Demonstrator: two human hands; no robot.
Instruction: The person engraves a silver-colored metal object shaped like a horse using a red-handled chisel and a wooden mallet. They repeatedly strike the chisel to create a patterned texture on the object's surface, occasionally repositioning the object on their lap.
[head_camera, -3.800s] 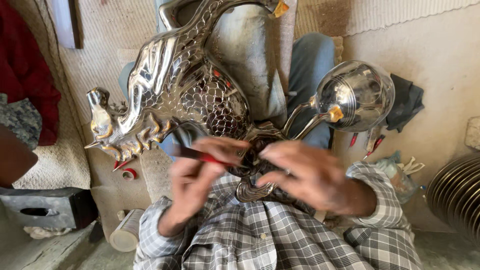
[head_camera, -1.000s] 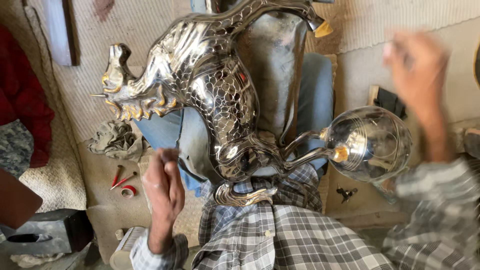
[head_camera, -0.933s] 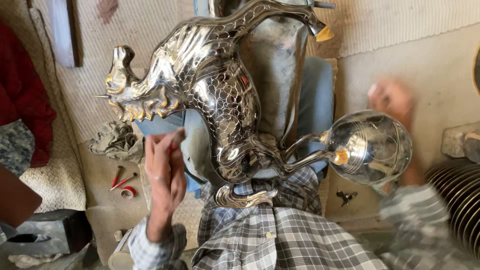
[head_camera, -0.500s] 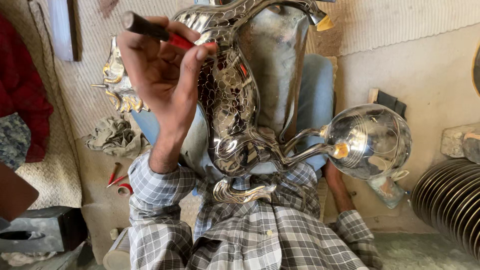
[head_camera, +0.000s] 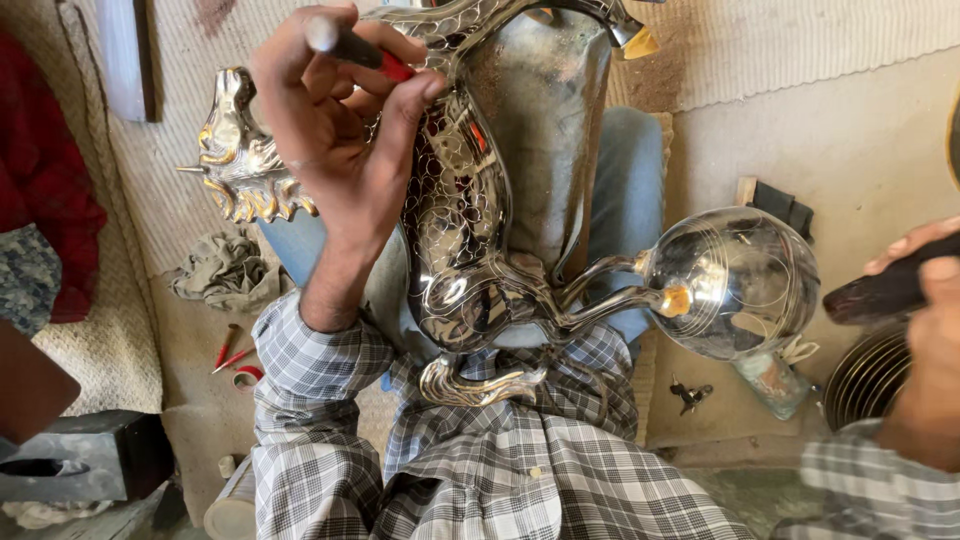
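Gripping a red-handled tool (head_camera: 352, 48) against the silver dragon figure (head_camera: 480, 220), the left hand (head_camera: 340, 140); right hand (head_camera: 930, 300) clasps a dark handle (head_camera: 880, 290).

I see no packages, labels, signs or screens anywhere around me here: nothing boxed or wrapped, nothing printed or lit, on my lap, on the floor or on the mats beside me.

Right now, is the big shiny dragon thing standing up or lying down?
Lying down. The silver dragon-shaped piece rests across the person's lap, its head pointing sideways. The left hand holds a red-handled tool against it.
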